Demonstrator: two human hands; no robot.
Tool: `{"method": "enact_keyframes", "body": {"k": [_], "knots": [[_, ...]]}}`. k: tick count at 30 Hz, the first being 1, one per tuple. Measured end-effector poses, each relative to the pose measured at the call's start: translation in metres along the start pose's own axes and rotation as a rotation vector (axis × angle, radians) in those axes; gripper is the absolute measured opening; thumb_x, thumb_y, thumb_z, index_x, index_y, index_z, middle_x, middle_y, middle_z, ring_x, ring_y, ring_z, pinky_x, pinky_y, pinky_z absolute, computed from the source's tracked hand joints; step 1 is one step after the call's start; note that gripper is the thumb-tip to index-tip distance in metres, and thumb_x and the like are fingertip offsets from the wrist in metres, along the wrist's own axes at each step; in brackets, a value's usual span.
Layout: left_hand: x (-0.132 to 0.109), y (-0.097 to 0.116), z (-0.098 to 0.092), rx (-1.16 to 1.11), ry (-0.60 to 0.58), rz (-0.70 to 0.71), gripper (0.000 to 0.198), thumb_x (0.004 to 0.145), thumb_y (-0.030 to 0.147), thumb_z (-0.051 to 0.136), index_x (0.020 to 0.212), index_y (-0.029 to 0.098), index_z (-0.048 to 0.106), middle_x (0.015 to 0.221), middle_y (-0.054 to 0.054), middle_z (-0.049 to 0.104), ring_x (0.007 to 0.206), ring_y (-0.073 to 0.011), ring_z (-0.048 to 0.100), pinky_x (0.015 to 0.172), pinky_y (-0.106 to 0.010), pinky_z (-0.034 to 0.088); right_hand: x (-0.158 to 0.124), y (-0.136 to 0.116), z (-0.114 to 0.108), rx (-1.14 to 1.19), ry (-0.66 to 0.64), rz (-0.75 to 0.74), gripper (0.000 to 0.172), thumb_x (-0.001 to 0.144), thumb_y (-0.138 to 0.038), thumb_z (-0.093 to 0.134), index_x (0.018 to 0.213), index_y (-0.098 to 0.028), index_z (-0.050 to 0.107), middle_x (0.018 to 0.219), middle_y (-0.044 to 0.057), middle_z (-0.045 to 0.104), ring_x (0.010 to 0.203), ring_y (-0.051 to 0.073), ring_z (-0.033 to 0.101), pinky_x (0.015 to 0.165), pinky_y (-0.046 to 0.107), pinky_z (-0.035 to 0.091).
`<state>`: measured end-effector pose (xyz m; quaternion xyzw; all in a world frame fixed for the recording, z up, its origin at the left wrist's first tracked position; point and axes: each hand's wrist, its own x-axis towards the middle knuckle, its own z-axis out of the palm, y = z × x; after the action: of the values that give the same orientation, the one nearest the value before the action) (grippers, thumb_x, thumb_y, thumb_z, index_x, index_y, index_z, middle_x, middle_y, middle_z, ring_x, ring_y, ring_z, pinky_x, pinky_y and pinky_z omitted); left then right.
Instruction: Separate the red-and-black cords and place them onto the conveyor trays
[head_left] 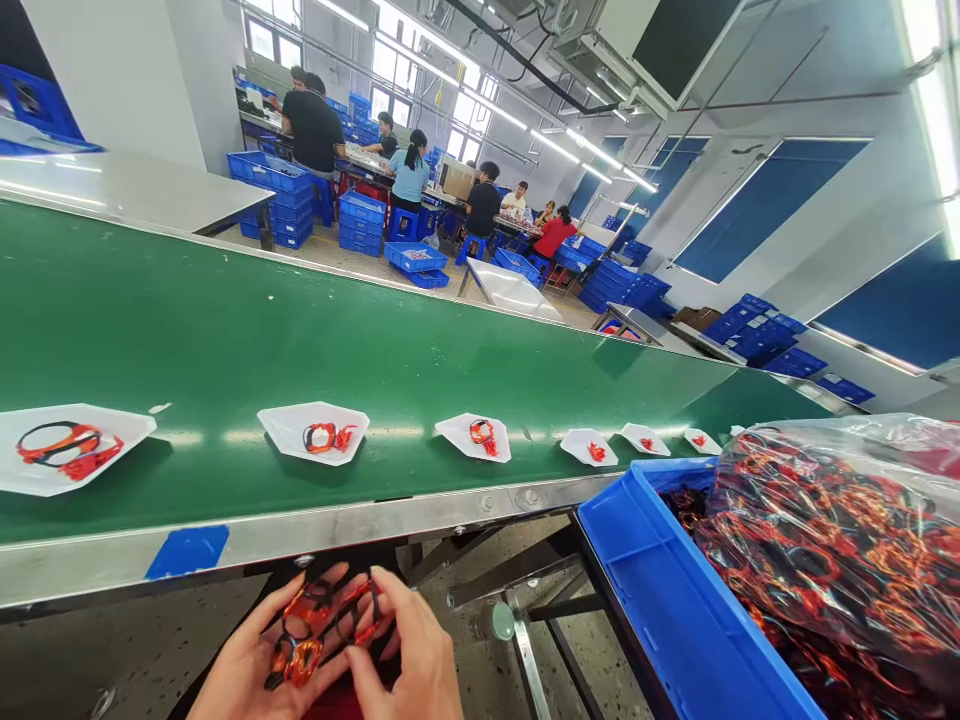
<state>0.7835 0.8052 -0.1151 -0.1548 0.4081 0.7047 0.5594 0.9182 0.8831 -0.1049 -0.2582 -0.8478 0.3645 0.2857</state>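
Note:
My left hand (pixel 255 660) and my right hand (pixel 412 650) are together below the conveyor's near edge, both gripping a tangle of red-and-black wire loops (pixel 315 625). A green conveyor belt (pixel 300 350) runs ahead of them, carrying a row of white paper sheets (pixel 289 425). Each sheet holds a small red-and-black loop bundle (pixel 322 437). To my right, a blue plastic crate (pixel 660 600) holds a clear plastic bag (pixel 825 540) packed with similar loops. The crate's near wall is close to my right hand, with metal conveyor legs between them.
A steel rail (pixel 375 525) with blue tape (pixel 187 552) edges the belt. Beyond it, several seated co-workers (pixel 409 170) work at long tables among stacks of blue crates (pixel 274 200). A steel table (pixel 127 190) stands at the far left.

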Motion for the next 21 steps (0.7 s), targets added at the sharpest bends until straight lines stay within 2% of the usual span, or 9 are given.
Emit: {"method": "enact_keyframes", "body": {"k": [2,5,9,12,14,17,21], "knots": [[0.001,-0.002,-0.003,0.023,0.094,-0.037,0.033,0.07,0.015,0.071,0.102,0.013,0.065,0.097,-0.016,0.073,0.097,-0.035,0.064,0.079,-0.051,0.055,-0.001,-0.001,-0.003,0.001,0.034,0.028,0.071,0.074,-0.011,0.057,0.138,-0.028,0.032,0.097,0.003,0.064,0.078,0.019,0.062,0.065,0.029,0.053],[-0.003,-0.006,-0.003,0.111,0.181,-0.097,0.032,0.066,0.014,0.076,0.096,0.018,0.066,0.081,-0.006,0.074,0.072,-0.0224,0.068,0.06,-0.033,0.056,0.0,-0.001,-0.005,-0.027,0.035,0.017,0.073,0.076,-0.011,0.056,0.14,-0.029,0.027,0.092,0.002,0.064,0.077,0.02,0.062,0.066,0.031,0.053],[-0.013,-0.007,0.004,0.252,0.111,-0.085,0.035,0.058,0.035,0.083,0.087,0.021,0.069,0.078,-0.003,0.073,0.065,-0.0154,0.061,0.051,-0.024,0.049,0.003,0.0,-0.005,-0.129,-0.017,-0.089,0.077,0.075,-0.01,0.055,0.143,-0.027,0.022,0.091,0.004,0.064,0.076,0.023,0.061,0.063,0.034,0.054],[-0.015,-0.006,0.008,0.301,0.094,-0.025,0.044,0.051,0.037,0.086,0.088,0.02,0.07,0.082,-0.002,0.072,0.063,-0.0126,0.057,0.047,-0.02,0.043,0.003,0.0,-0.004,-0.153,-0.043,-0.119,0.079,0.074,-0.009,0.054,0.143,-0.026,0.02,0.093,0.005,0.064,0.076,0.024,0.061,0.064,0.036,0.054],[-0.014,-0.005,0.007,0.281,0.103,-0.043,0.046,0.048,0.034,0.087,0.089,0.02,0.071,0.082,-0.002,0.072,0.065,-0.0133,0.058,0.047,-0.02,0.043,0.003,-0.003,-0.004,-0.096,-0.044,-0.117,0.077,0.073,-0.007,0.053,0.141,-0.028,0.024,0.099,0.005,0.063,0.08,0.023,0.06,0.066,0.035,0.053],[-0.012,-0.005,0.004,0.232,0.078,-0.067,0.046,0.052,0.031,0.085,0.094,0.02,0.07,0.085,-0.004,0.072,0.071,-0.0158,0.06,0.052,-0.022,0.046,0.002,-0.007,-0.005,0.033,0.0,-0.025,0.072,0.071,-0.005,0.056,0.135,-0.031,0.035,0.112,0.005,0.058,0.08,0.019,0.059,0.066,0.03,0.052],[-0.011,-0.006,0.003,0.235,0.108,-0.037,0.046,0.061,0.027,0.08,0.104,0.02,0.066,0.084,-0.003,0.072,0.064,-0.0126,0.058,0.046,-0.02,0.043,0.003,-0.008,-0.004,0.229,0.046,0.273,0.067,0.067,-0.01,0.063,0.129,-0.026,0.044,0.108,0.005,0.057,0.073,0.015,0.057,0.055,0.023,0.049]]}}
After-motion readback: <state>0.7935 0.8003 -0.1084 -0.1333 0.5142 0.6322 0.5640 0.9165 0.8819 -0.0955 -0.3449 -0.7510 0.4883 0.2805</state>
